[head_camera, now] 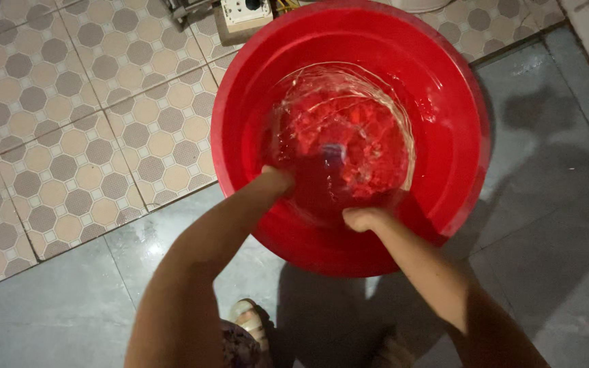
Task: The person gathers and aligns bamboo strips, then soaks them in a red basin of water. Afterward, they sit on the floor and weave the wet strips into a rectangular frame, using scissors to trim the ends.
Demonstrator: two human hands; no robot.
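— Both forearms are reaching down from the near edge toward the red basin (444, 82); below them a sandalled foot (250, 320) is standing on the grey floor (56, 313), just on the near side of the basin.

— What is the left hand (275, 178) doing?

— It is dipping over the basin's near-left wall into the water (342, 129). Its fingers are going under the surface, so I cannot tell whether they are holding anything.

— And the right hand (365, 218)?

— It is curling closed at the basin's near inner wall, right at the waterline. Whether it is pinching something is hidden.

— Where is the water sitting?

— It is rippling in the basin's bottom, glinting, with a small pale blur at its middle that I cannot make out.

— Beyond the basin?

— Patterned tiles (69, 129) are spreading out to its left, and a white socket box (245, 9) is lying just past its far rim.
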